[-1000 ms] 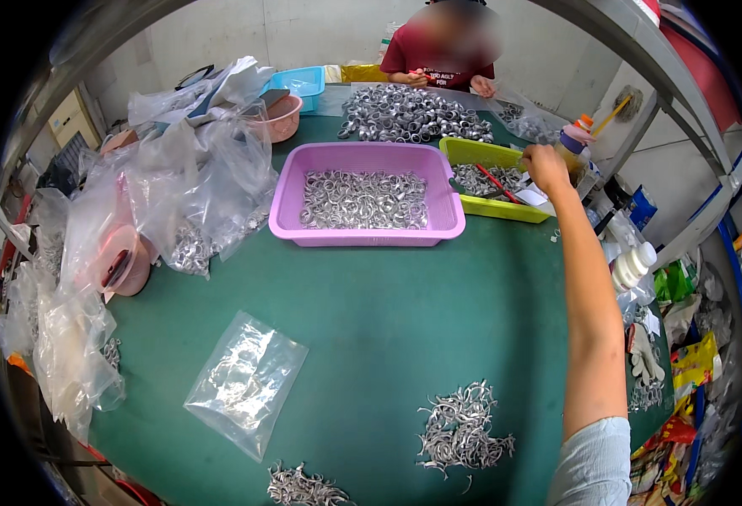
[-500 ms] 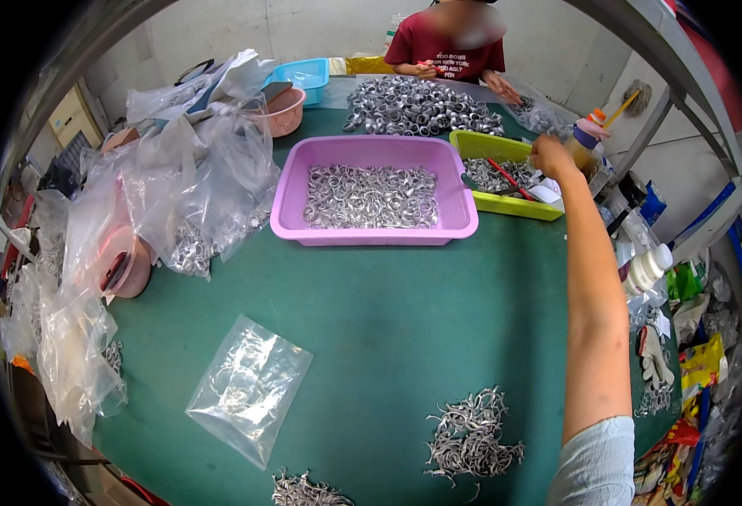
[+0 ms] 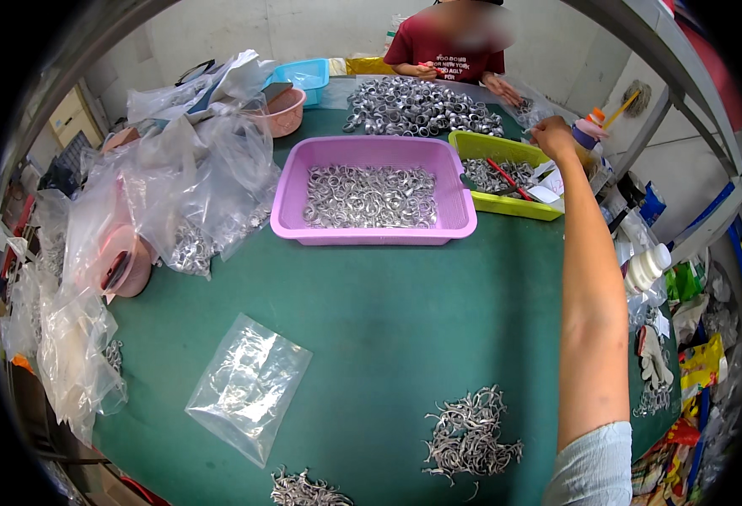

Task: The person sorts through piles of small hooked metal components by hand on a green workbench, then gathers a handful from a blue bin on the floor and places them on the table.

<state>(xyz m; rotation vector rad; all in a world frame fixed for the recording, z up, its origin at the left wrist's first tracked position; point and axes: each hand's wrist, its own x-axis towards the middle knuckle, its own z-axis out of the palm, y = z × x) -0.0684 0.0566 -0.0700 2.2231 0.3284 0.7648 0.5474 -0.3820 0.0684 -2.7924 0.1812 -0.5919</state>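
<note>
Lime-green rectangular plastic tray [image 3: 506, 207] stood far right, beyond a near-right heap of curved silvery metal pieces [image 3: 475, 437] and just right of a purple rectangular plastic basin [image 3: 373, 238]. By the tray's far right corner, the right hand [image 3: 552, 136] was mostly curled, its hold impossible to tell; the left was out of view.
</note>
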